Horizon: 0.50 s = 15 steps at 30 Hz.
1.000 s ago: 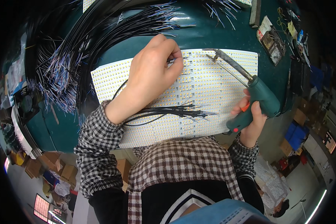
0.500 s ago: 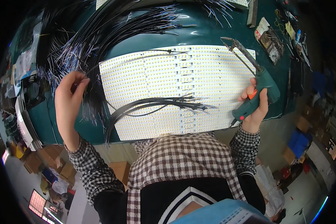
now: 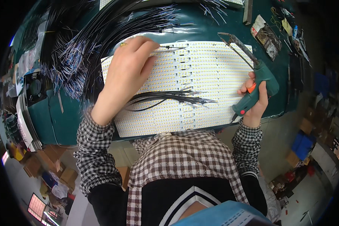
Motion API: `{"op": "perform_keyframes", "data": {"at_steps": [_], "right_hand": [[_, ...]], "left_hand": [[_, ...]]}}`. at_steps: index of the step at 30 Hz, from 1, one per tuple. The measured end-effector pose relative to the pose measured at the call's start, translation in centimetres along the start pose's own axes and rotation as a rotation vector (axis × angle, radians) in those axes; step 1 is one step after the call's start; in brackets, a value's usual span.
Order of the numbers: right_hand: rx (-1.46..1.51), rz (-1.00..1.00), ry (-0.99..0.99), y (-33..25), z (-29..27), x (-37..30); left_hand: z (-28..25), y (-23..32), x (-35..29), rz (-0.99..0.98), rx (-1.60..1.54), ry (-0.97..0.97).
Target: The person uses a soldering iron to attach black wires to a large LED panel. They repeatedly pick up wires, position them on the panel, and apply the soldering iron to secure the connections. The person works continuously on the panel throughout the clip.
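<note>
A white LED board (image 3: 222,83) with rows of small yellow chips lies on the green table in front of me. Over its upper left part is my left hand (image 3: 132,62), fingers bent and drawn together at a thin black cable (image 3: 170,47). The cable's bare wire ends lie along the board's top row; the fingertips are partly hidden. My right hand (image 3: 257,100) grips a green soldering gun (image 3: 265,81) with an orange trigger, its metal tip pointing up and left above the board's far right corner. A bundle of black cables (image 3: 169,97) rests across the board's middle.
Large heaps of black cables (image 3: 139,28) with stripped ends cover the table's far left. At the far right lies a dark, stained block in torn wrapping (image 3: 266,37), near small tools. A round black fan (image 3: 35,88) stands at the left. Cardboard boxes (image 3: 68,177) are on the floor.
My left hand has moved right, from beside the board to over its upper left, close to the cable's end. The soldering gun stays in my right hand, nearly unmoved.
</note>
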State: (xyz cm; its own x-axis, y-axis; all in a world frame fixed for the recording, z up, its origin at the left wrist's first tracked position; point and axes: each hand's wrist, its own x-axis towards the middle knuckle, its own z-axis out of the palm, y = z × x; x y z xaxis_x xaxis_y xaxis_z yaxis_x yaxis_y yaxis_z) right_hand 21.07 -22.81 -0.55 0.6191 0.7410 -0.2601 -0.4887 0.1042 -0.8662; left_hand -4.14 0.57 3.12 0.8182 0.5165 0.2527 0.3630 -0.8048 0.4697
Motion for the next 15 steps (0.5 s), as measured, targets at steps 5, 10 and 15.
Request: {"op": "perform_keyframes", "data": {"at_steps": [5, 10, 15], "right_hand": [[-0.028, -0.010, -0.030, 0.2, -0.2, 0.1], [-0.047, 0.002, -0.054, 0.3, -0.4, 0.2], [-0.052, -0.002, -0.040, 0.4, -0.3, 0.4]], "left_hand": [[0.7, 3.1, -1.6, 0.020, -0.268, -0.183], [1.3, 2.8, -1.9, 0.029, -0.329, -0.411], [1.1, 3.7, -2.6, -0.032, -0.477, -0.540]]}}
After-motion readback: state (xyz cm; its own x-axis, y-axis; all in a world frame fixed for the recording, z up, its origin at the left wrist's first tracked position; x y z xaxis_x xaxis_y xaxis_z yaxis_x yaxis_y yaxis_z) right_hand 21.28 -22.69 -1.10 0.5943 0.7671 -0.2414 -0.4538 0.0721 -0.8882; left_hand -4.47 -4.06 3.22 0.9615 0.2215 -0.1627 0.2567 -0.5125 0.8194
